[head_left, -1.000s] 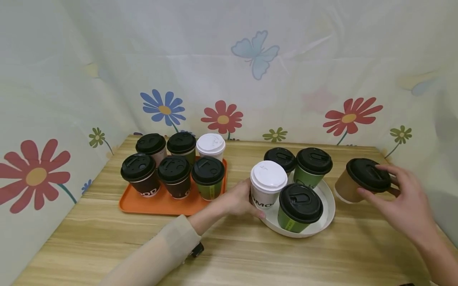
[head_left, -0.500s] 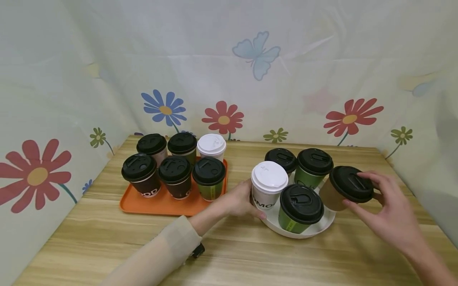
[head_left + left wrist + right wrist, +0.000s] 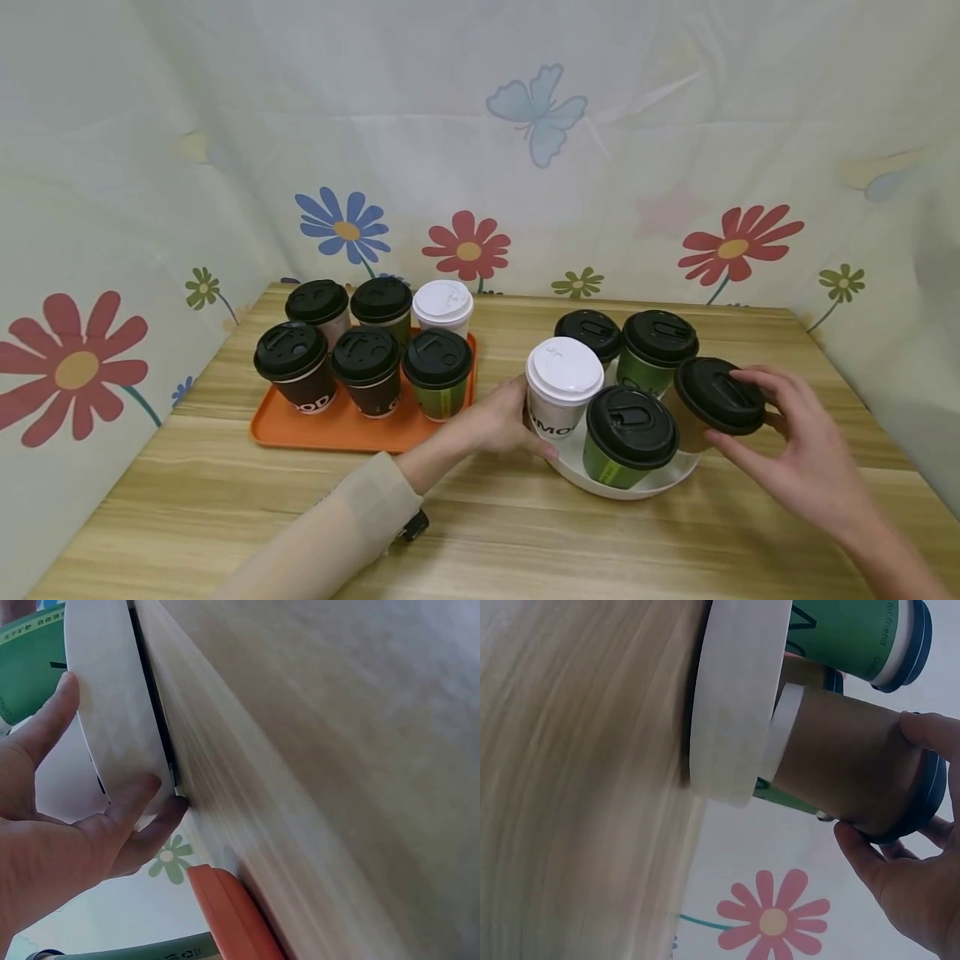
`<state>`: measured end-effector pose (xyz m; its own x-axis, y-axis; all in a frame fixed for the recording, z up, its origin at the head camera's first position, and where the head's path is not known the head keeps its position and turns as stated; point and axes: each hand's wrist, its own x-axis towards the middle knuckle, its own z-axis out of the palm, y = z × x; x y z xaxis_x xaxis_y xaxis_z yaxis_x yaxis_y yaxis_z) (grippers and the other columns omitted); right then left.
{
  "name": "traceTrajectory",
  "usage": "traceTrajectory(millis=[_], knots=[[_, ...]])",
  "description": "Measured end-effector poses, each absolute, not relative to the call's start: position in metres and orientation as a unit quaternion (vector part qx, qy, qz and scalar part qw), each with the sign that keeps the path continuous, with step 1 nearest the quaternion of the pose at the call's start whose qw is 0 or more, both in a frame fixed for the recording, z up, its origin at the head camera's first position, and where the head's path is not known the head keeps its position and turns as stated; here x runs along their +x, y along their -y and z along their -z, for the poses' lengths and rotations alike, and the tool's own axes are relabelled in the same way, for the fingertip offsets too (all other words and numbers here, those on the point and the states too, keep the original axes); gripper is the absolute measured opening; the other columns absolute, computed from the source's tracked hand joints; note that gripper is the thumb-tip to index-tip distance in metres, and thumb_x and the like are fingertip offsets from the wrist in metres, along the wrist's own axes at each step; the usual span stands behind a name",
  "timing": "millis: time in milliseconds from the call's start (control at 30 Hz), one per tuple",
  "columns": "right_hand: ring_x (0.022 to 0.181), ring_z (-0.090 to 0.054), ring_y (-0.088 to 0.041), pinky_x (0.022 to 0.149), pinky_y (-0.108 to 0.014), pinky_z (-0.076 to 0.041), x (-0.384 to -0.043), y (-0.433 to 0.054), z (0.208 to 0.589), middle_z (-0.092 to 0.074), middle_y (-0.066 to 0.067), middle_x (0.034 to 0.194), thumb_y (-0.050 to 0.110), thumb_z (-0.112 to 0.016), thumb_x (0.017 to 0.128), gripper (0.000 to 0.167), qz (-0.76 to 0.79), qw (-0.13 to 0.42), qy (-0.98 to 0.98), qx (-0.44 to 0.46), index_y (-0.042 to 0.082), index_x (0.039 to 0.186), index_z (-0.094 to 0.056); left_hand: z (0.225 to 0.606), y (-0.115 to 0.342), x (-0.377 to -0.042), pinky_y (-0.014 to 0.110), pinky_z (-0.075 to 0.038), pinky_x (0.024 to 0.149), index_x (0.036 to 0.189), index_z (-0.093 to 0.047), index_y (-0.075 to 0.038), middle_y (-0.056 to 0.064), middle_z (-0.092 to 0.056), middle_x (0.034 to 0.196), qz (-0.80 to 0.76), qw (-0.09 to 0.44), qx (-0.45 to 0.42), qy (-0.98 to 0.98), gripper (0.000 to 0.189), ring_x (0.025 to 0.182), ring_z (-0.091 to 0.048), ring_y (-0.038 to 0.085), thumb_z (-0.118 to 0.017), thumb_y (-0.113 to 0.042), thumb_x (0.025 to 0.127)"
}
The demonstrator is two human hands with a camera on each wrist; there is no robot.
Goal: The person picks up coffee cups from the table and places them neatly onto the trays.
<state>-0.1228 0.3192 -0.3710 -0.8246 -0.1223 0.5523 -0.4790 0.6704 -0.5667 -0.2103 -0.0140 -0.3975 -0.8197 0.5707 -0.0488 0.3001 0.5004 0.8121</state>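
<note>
My right hand (image 3: 795,454) holds a brown paper coffee cup (image 3: 847,761) near its black lid (image 3: 720,396), with thumb and fingers on opposite sides. In the right wrist view the tilted cup has its pale base just above the rim of a round white tray (image 3: 735,712). On the tray's left my left hand (image 3: 498,421) grips the edge, thumb at the rim and fingertips at the lower edge of the wall (image 3: 112,697). The tray bears a white-lidded cup (image 3: 562,392), two green cups with black lids (image 3: 628,442) and another black-lidded cup (image 3: 588,333), partly hidden.
An orange tray (image 3: 322,433) at the left carries several lidded cups (image 3: 367,375) in two rows. A small black object (image 3: 415,525) shows beside the left sleeve. The wooden table (image 3: 525,542) meets a floral curtain (image 3: 637,167) at the back and sides.
My right hand has brought the brown cup leftward from beside the round tray to its right side, over the rim. My left hand and the other cups have stayed put.
</note>
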Motion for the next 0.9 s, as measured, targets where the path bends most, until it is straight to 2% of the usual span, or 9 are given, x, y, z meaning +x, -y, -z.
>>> traceTrajectory(millis=[233,367,433,500,633,767,900], knots=[[0.117,-0.041,0.008,0.083,0.000,-0.038,-0.123,-0.314,0.379,-0.051,-0.017,0.135,0.000,-0.095,0.068,0.077,-0.346,0.227,0.894,0.172,0.001,0.135,-0.058,0.398,0.014,-0.211,0.031,-0.037,0.112,0.148,-0.042,-0.006,0.009,-0.058,0.141,-0.431,0.155,0.257,-0.851,0.096,0.129,-0.053,0.019,-0.098,-0.011,0.070],[0.117,-0.041,0.007,0.083,-0.001,-0.039,-0.124,-0.314,0.382,-0.050,-0.018,0.136,0.002,-0.095,0.068,0.076,-0.348,0.225,0.894,0.172,0.002,0.135,-0.059,0.399,0.013,-0.212,0.031,-0.037,0.112,0.148,-0.042,-0.006,0.009,-0.057,0.141,-0.431,0.156,0.258,-0.850,0.096,0.129,-0.053,0.019,-0.097,-0.012,0.070],[0.118,-0.045,-0.001,0.083,-0.001,-0.039,-0.125,-0.314,0.382,-0.050,-0.018,0.137,0.003,-0.096,0.068,0.076,-0.344,0.221,0.896,0.172,0.003,0.135,-0.059,0.399,0.013,-0.212,0.031,-0.036,0.113,0.148,-0.041,-0.006,0.009,-0.057,0.141,-0.431,0.157,0.255,-0.851,0.096,0.129,-0.052,0.019,-0.097,-0.012,0.071],[0.120,-0.049,-0.015,0.082,-0.001,-0.039,-0.126,-0.313,0.382,-0.050,-0.019,0.137,0.003,-0.096,0.069,0.076,-0.337,0.214,0.900,0.173,0.003,0.135,-0.059,0.399,0.013,-0.213,0.031,-0.037,0.113,0.148,-0.042,-0.006,0.009,-0.057,0.141,-0.431,0.157,0.252,-0.852,0.096,0.129,-0.053,0.019,-0.097,-0.012,0.070],[0.114,-0.052,-0.038,0.080,-0.004,-0.040,-0.128,-0.311,0.383,-0.049,-0.020,0.137,0.005,-0.096,0.068,0.077,-0.319,0.204,0.908,0.180,0.004,0.135,-0.059,0.399,0.012,-0.212,0.031,-0.036,0.113,0.148,-0.042,-0.005,0.009,-0.057,0.141,-0.431,0.160,0.248,-0.853,0.096,0.129,-0.052,0.019,-0.097,-0.012,0.070],[0.114,-0.052,-0.037,0.082,-0.003,-0.039,-0.128,-0.310,0.385,-0.050,-0.019,0.138,0.005,-0.097,0.067,0.080,-0.316,0.208,0.908,0.183,0.004,0.137,-0.059,0.398,0.012,-0.211,0.032,-0.036,0.113,0.148,-0.042,-0.005,0.009,-0.057,0.141,-0.426,0.162,0.242,-0.856,0.096,0.130,-0.052,0.019,-0.098,-0.014,0.070],[0.116,-0.052,-0.047,0.080,0.000,-0.037,-0.128,-0.314,0.387,-0.047,-0.026,0.139,0.007,-0.098,0.067,0.093,-0.339,0.185,0.909,0.157,-0.003,0.145,-0.047,0.398,0.011,-0.212,0.034,-0.037,0.113,0.149,-0.042,-0.006,0.008,-0.057,0.141,-0.422,0.167,0.233,-0.860,0.096,0.130,-0.052,0.020,-0.097,-0.017,0.071]])
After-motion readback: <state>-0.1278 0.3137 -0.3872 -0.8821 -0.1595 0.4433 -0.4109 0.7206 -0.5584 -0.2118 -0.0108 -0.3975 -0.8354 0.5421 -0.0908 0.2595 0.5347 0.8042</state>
